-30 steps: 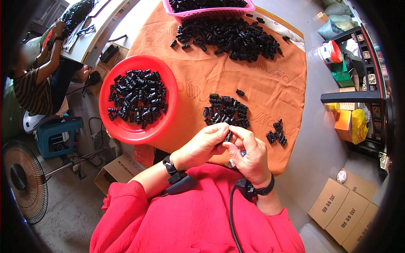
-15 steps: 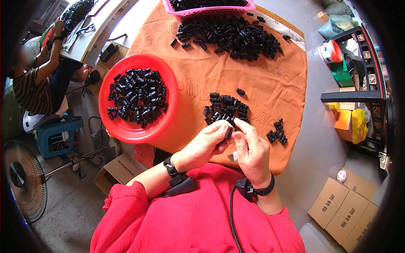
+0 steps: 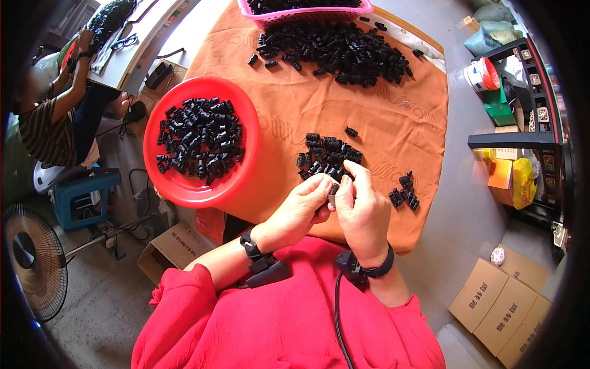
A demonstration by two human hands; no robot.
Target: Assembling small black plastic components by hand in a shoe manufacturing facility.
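My left hand (image 3: 298, 203) pinches a small black plastic fitting (image 3: 332, 195) between thumb and fingers, low over the front of the orange-covered table. My right hand (image 3: 367, 215) meets it there, thumb and fingers drawn together against the fitting. A pale bit shows at the fingertips, too small to name, and what the right fingers grip is mostly hidden. Just beyond both hands lies a pile of similar black fittings (image 3: 329, 154), with a single fitting (image 3: 351, 132) behind it. To the right sits a smaller cluster of black pieces (image 3: 404, 192).
A red round tray (image 3: 251, 132) with many black fittings stands at the left. Farther back are a large black heap (image 3: 335, 55) and a pink basket (image 3: 264, 23). A fan (image 3: 37, 258), a blue stool (image 3: 86, 197), a seated person (image 3: 55, 123) and cartons (image 3: 504, 307) surround the table.
My right hand has shifted slightly up and its wrist has turned; its forefinger now reaches higher, toward the pile. My left hand keeps its pinch on the fitting, almost in place.
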